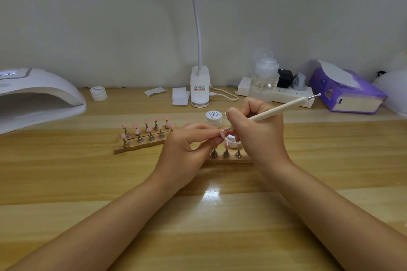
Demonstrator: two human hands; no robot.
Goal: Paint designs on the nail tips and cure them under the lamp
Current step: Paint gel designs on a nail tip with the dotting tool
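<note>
1. Your left hand (187, 149) pinches a single pink nail tip (223, 132) between thumb and fingertips, lifted over the middle of the table (88, 182); your right hand (259, 132) grips the white dotting pen (279, 109) like a pencil, its working end at that tip.
2. Brace your wrists on the wood so the stroke stays steady.
3. Reload sparingly from the open gel pot (232, 142) just behind your fingers.
4. The curing lamp (37, 97) waits at the far left corner.

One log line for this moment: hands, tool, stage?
left hand pinches nail tip | right hand grips brush, tip at nail | stage: painting | lamp unused
</note>
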